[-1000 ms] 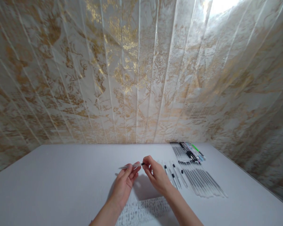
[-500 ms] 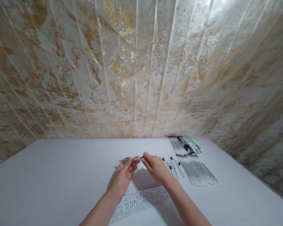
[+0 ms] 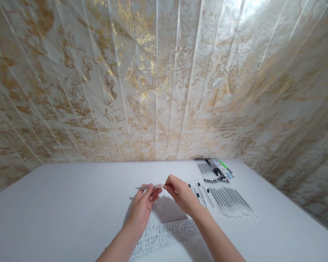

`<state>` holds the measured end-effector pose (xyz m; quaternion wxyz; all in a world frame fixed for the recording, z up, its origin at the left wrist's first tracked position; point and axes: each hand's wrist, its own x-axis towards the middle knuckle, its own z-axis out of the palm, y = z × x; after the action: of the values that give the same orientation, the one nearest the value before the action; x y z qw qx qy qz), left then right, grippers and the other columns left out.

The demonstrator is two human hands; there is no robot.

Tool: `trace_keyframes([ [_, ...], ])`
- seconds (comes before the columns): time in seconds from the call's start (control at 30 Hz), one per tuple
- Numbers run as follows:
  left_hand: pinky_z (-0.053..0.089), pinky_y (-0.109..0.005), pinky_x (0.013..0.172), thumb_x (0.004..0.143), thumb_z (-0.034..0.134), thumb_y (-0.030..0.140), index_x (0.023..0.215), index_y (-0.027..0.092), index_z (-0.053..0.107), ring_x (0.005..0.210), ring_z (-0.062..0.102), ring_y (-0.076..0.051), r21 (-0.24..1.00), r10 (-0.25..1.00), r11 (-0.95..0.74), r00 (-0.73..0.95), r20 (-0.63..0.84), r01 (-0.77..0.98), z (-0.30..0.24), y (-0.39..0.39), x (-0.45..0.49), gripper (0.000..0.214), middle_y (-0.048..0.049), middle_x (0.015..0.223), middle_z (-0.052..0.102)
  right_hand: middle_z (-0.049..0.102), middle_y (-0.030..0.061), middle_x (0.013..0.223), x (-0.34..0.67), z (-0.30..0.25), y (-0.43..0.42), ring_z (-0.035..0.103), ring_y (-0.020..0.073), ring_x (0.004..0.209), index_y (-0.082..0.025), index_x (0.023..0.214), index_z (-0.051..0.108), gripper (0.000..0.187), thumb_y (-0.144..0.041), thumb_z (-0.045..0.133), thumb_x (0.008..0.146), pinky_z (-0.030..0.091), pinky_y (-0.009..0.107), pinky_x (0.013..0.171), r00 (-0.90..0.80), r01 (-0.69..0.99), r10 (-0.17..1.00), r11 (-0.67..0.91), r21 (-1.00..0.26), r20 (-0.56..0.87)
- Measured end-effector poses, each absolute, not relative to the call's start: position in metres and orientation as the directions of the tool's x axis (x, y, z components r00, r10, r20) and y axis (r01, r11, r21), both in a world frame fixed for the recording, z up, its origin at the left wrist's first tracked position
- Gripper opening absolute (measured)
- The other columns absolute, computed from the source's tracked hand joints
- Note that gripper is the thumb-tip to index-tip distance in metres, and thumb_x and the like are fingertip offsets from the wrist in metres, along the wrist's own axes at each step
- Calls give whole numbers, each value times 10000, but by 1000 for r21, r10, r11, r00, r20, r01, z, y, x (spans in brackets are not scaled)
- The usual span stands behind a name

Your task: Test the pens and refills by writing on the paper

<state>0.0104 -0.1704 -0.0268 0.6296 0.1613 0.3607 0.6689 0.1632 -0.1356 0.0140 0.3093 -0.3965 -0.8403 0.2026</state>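
Note:
My left hand [image 3: 144, 203] pinches a slim clear pen [image 3: 149, 187] and holds it level above the white table [image 3: 71, 203], tip pointing left. My right hand [image 3: 180, 193] is closed with its fingertips on the pen's right end; what they press there is hidden. To the right of that hand lie a few clear pen barrels with black ends [image 3: 199, 191].
A row of several thin clear refills [image 3: 231, 202] lies at the right. Behind it sit more pen parts and coloured pens [image 3: 217, 168] near the wall. A sheet of printed paper [image 3: 164, 234] lies under my forearms. A gold-patterned wall [image 3: 158, 80] stands close behind.
The black tip seen between my hands earlier is now covered by my right fingers, which have closed up against the pen's end. The view has shifted slightly.

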Motion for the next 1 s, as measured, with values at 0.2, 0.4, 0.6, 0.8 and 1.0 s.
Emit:
trace_keyframes([
  [0.2, 516, -225, 628, 674, 815, 277, 746, 156, 620, 691, 717, -173, 682, 955, 51, -165, -247, -729, -27, -169, 9, 240, -71, 731, 761, 613, -14, 724, 163, 8, -135, 568, 133, 658, -210, 819, 515, 68, -176, 540, 872, 440, 238, 639, -474, 465, 792, 596, -654, 384],
  [0.4, 520, -209, 634, 709, 790, 248, 736, 148, 629, 692, 708, -151, 675, 951, 38, -180, -250, -737, -28, -166, 8, 191, -72, 741, 760, 639, 10, 816, 158, 5, -134, 615, 136, 719, -214, 912, 562, 96, -150, 523, 851, 510, 246, 653, -429, 422, 815, 561, -712, 388],
  [0.6, 520, -213, 637, 748, 751, 163, 790, 150, 611, 684, 707, -146, 678, 948, 20, -202, -246, -735, -31, -167, 9, 146, -71, 750, 760, 641, -3, 759, 160, 2, -131, 576, 97, 546, -192, 868, 566, 74, -132, 535, 837, 502, 202, 528, -414, 433, 847, 505, -747, 333],
  [0.8, 515, -213, 639, 724, 774, 177, 783, 160, 595, 687, 708, -151, 692, 951, 7, -210, -228, -721, -29, -168, 10, 189, -69, 750, 762, 646, -13, 722, 163, 5, -130, 564, 100, 542, -194, 812, 562, 77, -123, 584, 833, 461, 206, 549, -418, 491, 833, 543, -681, 362],
  [1.0, 516, -210, 631, 655, 829, 269, 751, 162, 602, 670, 697, -150, 701, 954, 14, -201, -224, -713, -28, -168, 9, 269, -67, 726, 756, 617, -4, 757, 164, 13, -134, 572, 135, 666, -202, 778, 533, 147, -79, 590, 835, 421, 227, 624, -487, 552, 769, 638, -537, 414],
])
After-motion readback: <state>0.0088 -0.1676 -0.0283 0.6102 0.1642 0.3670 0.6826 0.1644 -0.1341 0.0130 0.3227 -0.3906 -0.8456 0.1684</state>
